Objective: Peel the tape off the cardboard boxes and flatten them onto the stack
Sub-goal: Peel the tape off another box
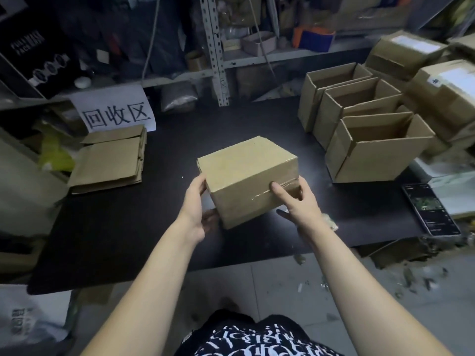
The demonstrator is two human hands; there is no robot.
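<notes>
Left hand (200, 211), right hand (300, 203) clasp box (245, 167)

I stand at a black worktop (108, 227) in a dim, cluttered storeroom. Behind it runs grey perforated-metal shelving (217, 60), crammed with bags and packaging. A white paper sign (115, 111) with handwritten Chinese characters leans at the back left. Below the near edge lies a pale tiled floor (270, 286), littered with scraps on the right. The light is cool and weak.
</notes>
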